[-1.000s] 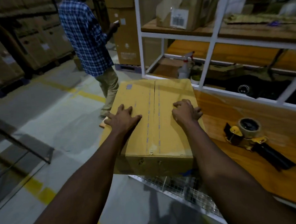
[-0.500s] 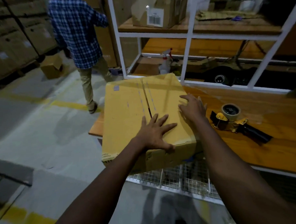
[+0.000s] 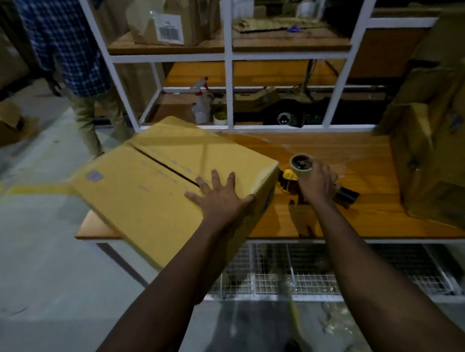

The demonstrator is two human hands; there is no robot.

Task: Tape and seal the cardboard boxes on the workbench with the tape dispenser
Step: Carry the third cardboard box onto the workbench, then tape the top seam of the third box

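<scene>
Boxes first: one cardboard box [image 3: 151, 185] lies on the left end of the workbench [image 3: 332, 149], turned at an angle and hanging over the near left edge, with a dark seam running between its top flaps. A blurred brown box pile [image 3: 435, 151] stands at the right end (how many boxes are in it I cannot tell). One labelled box [image 3: 174, 14] sits on the far shelf, and one small box [image 3: 2, 123] is on the floor at far left.

One tape dispenser [image 3: 300, 163] lies on the bench, just right of the angled box's right corner. Two hands are in view. The left hand [image 3: 221, 198] lies flat on the box top with fingers spread, at the near end of the seam by the right corner. The right hand [image 3: 316, 182] has its fingers curled over the dispenser's body, gripping it; the tape roll shows on the far side of the hand and the black handle end on the near right.

One spray bottle [image 3: 200, 104] stands behind the white shelf frame [image 3: 228, 68]. One person in a checked shirt [image 3: 68, 41] stands at far left
</scene>
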